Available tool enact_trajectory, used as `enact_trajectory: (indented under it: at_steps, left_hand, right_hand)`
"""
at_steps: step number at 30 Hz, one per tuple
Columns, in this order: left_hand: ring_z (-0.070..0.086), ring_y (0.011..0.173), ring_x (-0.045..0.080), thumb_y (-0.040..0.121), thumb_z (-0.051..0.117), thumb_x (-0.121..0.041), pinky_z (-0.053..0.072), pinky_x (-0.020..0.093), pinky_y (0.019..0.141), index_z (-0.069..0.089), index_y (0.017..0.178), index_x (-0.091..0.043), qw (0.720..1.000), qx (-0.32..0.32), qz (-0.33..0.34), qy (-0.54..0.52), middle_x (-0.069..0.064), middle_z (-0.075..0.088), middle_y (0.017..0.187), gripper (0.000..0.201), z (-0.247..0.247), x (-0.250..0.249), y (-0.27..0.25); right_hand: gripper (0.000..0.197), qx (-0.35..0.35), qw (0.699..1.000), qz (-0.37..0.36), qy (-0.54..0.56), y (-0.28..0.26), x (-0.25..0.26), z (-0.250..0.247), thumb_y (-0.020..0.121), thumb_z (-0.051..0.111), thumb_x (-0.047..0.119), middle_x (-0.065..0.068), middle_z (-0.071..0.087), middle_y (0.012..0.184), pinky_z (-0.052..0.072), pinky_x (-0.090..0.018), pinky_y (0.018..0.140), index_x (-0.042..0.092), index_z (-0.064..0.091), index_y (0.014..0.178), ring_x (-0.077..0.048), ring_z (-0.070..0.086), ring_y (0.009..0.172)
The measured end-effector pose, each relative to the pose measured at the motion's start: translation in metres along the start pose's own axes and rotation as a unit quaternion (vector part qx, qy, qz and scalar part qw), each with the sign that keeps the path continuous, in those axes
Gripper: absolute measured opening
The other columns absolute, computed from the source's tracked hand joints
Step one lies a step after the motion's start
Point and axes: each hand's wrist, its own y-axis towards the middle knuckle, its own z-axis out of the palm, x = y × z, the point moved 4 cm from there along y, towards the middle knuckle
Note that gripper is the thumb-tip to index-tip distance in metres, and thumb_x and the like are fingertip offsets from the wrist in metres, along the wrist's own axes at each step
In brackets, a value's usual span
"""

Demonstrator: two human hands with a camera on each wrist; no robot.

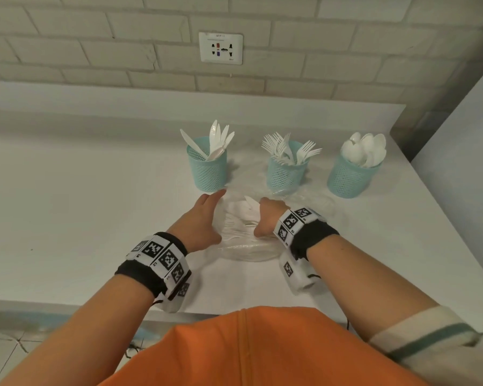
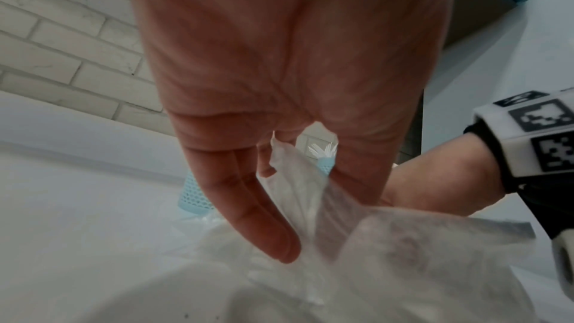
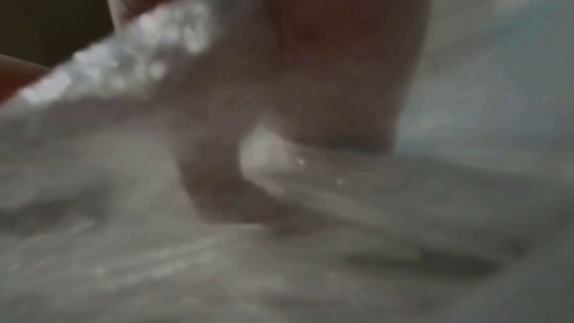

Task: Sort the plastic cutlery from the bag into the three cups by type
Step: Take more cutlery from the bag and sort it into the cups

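Pinching the clear bag's (image 1: 248, 253) film, my left hand (image 1: 200, 222) held it open; my right hand (image 1: 265, 218) reached inside, grip hidden.

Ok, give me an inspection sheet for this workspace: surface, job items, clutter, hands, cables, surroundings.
Surface: white counter, against a brick wall.
Job's things: three teal mesh cups; knife cup, fork cup, spoon cup. Clear bag in front of them, white cutlery inside.
Clutter: nothing seen.
Hands: left hand pinches the bag's edge, other fingers straight; right hand reaches into the bag, its grip hidden.
Cables: thin black lead at the right wrist unit.
Surroundings: wall socket; tiled floor below the counter.
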Motion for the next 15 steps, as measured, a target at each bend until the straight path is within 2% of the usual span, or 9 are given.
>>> enact_trajectory:
  at_steps: [4,9,12,14,15]
  left_hand:
    - [0.05,0.09,0.019,0.071,0.072,-0.008,0.044,0.025,0.079,0.01,0.15,-0.023,1.0,-0.013,-0.022,-0.018,0.007,0.03,0.143,0.102,-0.003,0.004,-0.001]
    - [0.05,0.09,0.019,0.072,0.073,-0.01,0.046,0.026,0.08,0.009,0.151,-0.018,0.998,-0.019,-0.051,-0.042,0.009,0.032,0.137,0.102,-0.008,0.007,-0.001]
    - [0.051,0.093,0.02,0.074,0.072,-0.012,0.046,0.027,0.081,0.01,0.151,-0.019,0.997,-0.027,-0.061,-0.039,0.008,0.033,0.137,0.099,-0.01,0.009,0.0]
    - [0.054,0.095,0.023,0.076,0.07,-0.016,0.048,0.032,0.087,0.012,0.151,-0.02,0.997,-0.032,-0.064,-0.027,0.008,0.034,0.138,0.094,-0.012,0.01,0.0]
    - [0.055,0.098,0.025,0.078,0.069,-0.018,0.048,0.035,0.091,0.014,0.15,-0.021,0.997,-0.034,-0.067,-0.02,0.008,0.034,0.139,0.091,-0.012,0.01,0.0]
  right_hand:
    - [0.045,0.022,1.0,-0.011,0.001,0.002,-0.002,-0.001,0.071,0.072,0.021,-0.009,0.065,0.107,0.054,-0.031,0.082,0.006,0.058,0.112,-0.026,0.063,0.096]
    - [0.059,0.007,1.0,-0.015,0.023,-0.002,-0.015,-0.012,0.076,0.071,0.016,-0.01,0.057,0.129,0.048,-0.031,0.093,0.009,0.051,0.131,-0.027,0.057,0.115]
    - [0.071,0.005,0.998,-0.029,0.055,-0.015,-0.024,-0.019,0.082,0.069,0.019,-0.009,0.039,0.148,0.034,-0.03,0.106,0.009,0.034,0.144,-0.025,0.04,0.134]
    - [0.073,0.007,0.996,-0.042,0.083,-0.025,-0.029,-0.021,0.085,0.067,0.022,-0.007,0.035,0.151,0.03,-0.029,0.108,0.01,0.029,0.146,-0.024,0.035,0.137]
    - [0.067,0.004,0.995,-0.046,0.093,-0.028,-0.031,-0.021,0.084,0.067,0.022,-0.007,0.042,0.146,0.033,-0.03,0.105,0.01,0.035,0.142,-0.024,0.04,0.133]
